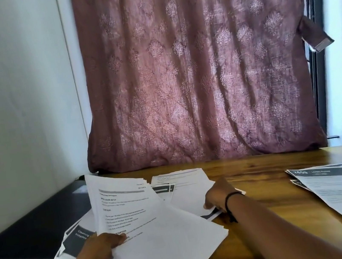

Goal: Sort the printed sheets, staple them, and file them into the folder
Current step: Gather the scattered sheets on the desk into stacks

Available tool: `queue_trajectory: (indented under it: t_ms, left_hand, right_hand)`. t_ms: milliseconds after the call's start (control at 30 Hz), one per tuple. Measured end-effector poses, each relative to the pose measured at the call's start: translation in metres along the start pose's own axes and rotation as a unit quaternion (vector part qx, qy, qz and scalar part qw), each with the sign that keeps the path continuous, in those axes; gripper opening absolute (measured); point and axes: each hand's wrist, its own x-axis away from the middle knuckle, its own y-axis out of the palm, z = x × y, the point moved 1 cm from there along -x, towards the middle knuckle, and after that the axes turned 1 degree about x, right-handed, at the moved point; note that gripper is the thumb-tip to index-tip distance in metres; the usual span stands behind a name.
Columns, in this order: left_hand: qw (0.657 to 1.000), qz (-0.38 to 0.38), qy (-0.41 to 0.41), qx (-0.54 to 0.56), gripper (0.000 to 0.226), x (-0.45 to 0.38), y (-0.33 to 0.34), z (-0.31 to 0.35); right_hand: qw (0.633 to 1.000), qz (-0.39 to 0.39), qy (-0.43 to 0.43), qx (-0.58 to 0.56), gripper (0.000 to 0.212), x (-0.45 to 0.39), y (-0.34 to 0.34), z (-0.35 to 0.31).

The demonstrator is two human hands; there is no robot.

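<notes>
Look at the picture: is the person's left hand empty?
No: the left hand grips a sheaf of printed sheets, thumb on top, lifted off the table.

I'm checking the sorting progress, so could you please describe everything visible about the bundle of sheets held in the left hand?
The bundle of sheets is white printer paper, several pages fanned slightly at the lower right edges. The top page carries a grey header bar, bold headings and a short numbered list; the small text is blurred. The left hand grips its lower left edge, thumb on top, holding it tilted up above the loose sheets on the wooden table.
</notes>
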Motion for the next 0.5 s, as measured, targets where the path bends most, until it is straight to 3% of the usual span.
queue_trajectory:
  t_ms: [67, 133, 200, 300, 367, 433, 500]
  left_hand:
    - [1.0, 0.002, -0.003, -0.005, 0.038, -0.002, -0.001, -0.001]
    - [1.0, 0.005, 0.002, -0.002, 0.039, -0.003, -0.001, -0.001]
    - [1.0, 0.004, 0.002, 0.004, 0.038, -0.004, -0.001, -0.001]
    - [1.0, -0.021, -0.001, 0.016, 0.037, 0.001, -0.002, 0.001]
    - [0.998, -0.055, 0.0, 0.038, 0.031, 0.008, -0.002, 0.004]
    - [0.995, -0.083, 0.0, 0.064, 0.028, 0.013, -0.004, 0.008]
    - [0.992, -0.101, -0.006, 0.079, 0.031, 0.016, -0.004, 0.011]
  right_hand:
    - [0.998, 0.012, 0.005, -0.065, 0.018, -0.008, 0.003, 0.005]
    - [0.976, 0.074, 0.028, -0.201, 0.012, -0.013, -0.006, 0.016]
    - [0.932, 0.185, 0.051, -0.307, 0.024, -0.013, -0.032, 0.031]
    - [0.865, 0.347, 0.023, -0.362, 0.028, 0.013, -0.094, 0.049]
    - [0.819, 0.415, -0.003, -0.395, 0.03, 0.034, -0.132, 0.061]
    - [0.806, 0.41, -0.021, -0.426, 0.03, 0.047, -0.155, 0.073]
    - [0.793, 0.339, -0.036, -0.505, 0.031, 0.049, -0.156, 0.081]
